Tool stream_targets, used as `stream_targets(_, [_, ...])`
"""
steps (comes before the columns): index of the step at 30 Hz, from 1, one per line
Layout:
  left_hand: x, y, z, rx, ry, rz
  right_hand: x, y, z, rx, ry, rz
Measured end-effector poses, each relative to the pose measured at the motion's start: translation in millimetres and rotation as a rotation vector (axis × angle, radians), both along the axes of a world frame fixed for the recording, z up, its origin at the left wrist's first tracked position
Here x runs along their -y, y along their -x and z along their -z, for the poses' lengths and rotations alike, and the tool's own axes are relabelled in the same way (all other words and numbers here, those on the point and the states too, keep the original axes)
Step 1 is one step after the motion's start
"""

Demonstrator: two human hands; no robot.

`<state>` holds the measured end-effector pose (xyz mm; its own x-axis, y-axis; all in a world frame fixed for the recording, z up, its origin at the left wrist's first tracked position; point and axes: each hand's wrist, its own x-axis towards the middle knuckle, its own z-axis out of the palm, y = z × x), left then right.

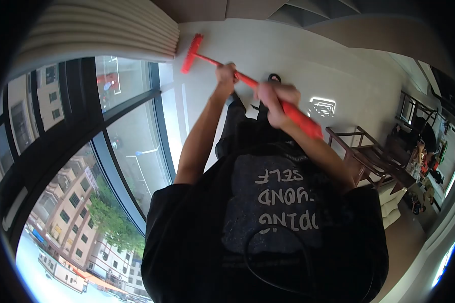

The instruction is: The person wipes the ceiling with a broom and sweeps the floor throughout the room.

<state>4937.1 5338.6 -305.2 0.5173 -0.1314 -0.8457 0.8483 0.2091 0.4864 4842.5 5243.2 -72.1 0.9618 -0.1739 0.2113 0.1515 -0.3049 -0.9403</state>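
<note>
Two fists, left hand [226, 74] and right hand [276, 102], are clamped round the red long-handled brush [246, 79], its head by the curtain [131, 28]; what's done or left, I honestly can't tell through the blur.

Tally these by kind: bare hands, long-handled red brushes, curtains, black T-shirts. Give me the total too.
Bare hands: 2, the left hand and the right hand
Long-handled red brush: 1
Curtain: 1
Black T-shirt: 1
Total: 5
</note>
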Motion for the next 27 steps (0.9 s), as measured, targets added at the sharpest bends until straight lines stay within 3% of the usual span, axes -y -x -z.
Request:
stream_targets(3, [-14.8, -42.0, 38.1, -0.008, -0.093, 0.026, -17.9, -31.1, 52.8, -0.146, -0.153, 0.196])
stream_targets(4, [-19.0, -42.6, 47.4, -0.018, -0.094, 0.012, -25.0, -32.8, 57.0, -0.163, -0.182, 0.159])
stream_targets(6, [-23.4, -38.7, 69.8, 0.052, -0.154, 0.203, -25.6, -33.6, 60.6, -0.132, -0.142, 0.070])
stream_targets(7, [-24.5, -26.5, 91.6, 0.250, -0.120, 0.346, -24.3, -30.7, 58.2, -0.083, -0.081, 0.022])
stream_targets(9, [2.7, -5.5, 109.1, -0.114, -0.281, 0.408, -16.9, -15.0, 47.7, -0.065, -0.107, 0.011])
stream_targets(11, [31.3, 27.0, 78.5, -0.099, -0.244, 0.214, 11.2, 8.1, 41.3, -0.086, -0.060, -0.077])
stream_targets(13, [57.9, 50.1, 38.2, -0.080, -0.192, 0.313, 44.4, 27.1, 32.7, -0.102, -0.002, -0.145])
stream_targets(18, [115.7, 83.1, 33.6, -0.088, -0.074, 0.287, 107.8, 33.6, 8.3, -0.052, -0.025, -0.183])
stream_targets(20, [123.4, 74.4, 15.3, -0.092, -0.077, 0.172, 123.1, 29.2, 9.9, 0.081, -0.156, -0.146])
stream_targets(23, [117.3, 40.9, 21.8, 0.038, -0.170, 0.202, 128.0, -3.8, 17.0, 0.287, -0.172, -0.158])
stream_targets(25, [104.3, 6.8, 21.0, -0.035, -0.039, -0.145, 128.7, -34.6, 20.1, 0.306, -0.101, -0.190])
stream_targets(27, [77.2, -36.6, 4.6, 0.150, -0.036, 0.004, 120.9, -70.4, 33.0, 0.373, -0.088, -0.213])
